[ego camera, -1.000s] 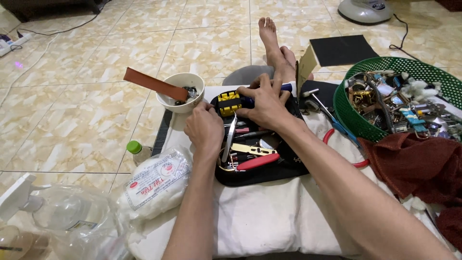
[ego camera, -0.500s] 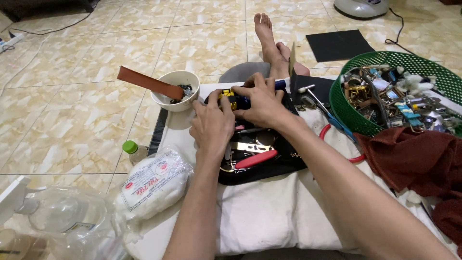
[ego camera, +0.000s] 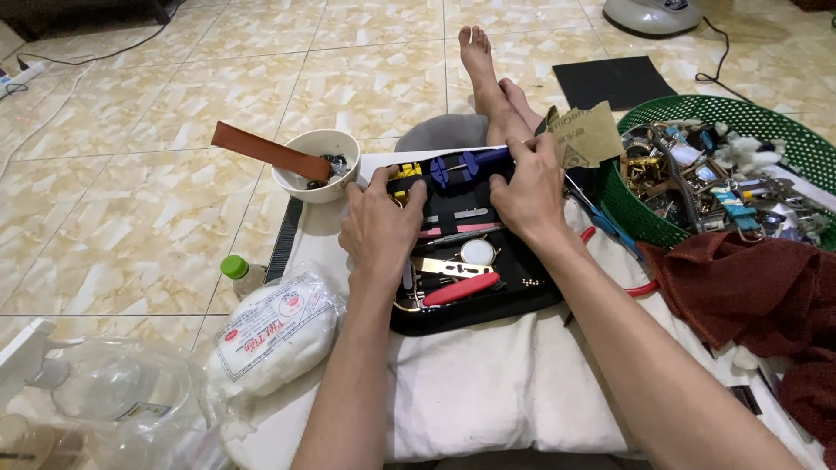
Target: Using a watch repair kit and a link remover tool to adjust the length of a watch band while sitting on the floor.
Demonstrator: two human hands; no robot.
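Observation:
My left hand [ego camera: 380, 224] and my right hand [ego camera: 529, 191] rest on the far part of a black tool tray [ego camera: 488, 309] lying on a white pillow [ego camera: 475, 392]. Between them they grip a blue link-removal tool [ego camera: 459, 164] with a yellow piece at its left end. In the tray lie a round watch case [ego camera: 478, 251], a red-handled knife [ego camera: 460, 289], a brass-coloured flat tool [ego camera: 448, 267] and thin metal tools. The fingers hide the spot where the tool is touched.
A white bowl [ego camera: 318, 155] with a brown leather strap [ego camera: 270, 151] stands to the left. A green basket [ego camera: 766, 130] of watch parts, a dark red cloth [ego camera: 766, 296], sandpaper [ego camera: 592, 135] and blue-red pliers [ego camera: 610, 228] are to the right. A cotton bag [ego camera: 274, 331] and clear containers lie at lower left.
Both hands have spread apart along the blue tool, the right one sliding to its right end. The watch case and red-handled knife are now uncovered. The sandpaper sheet now shows flat beside the right hand.

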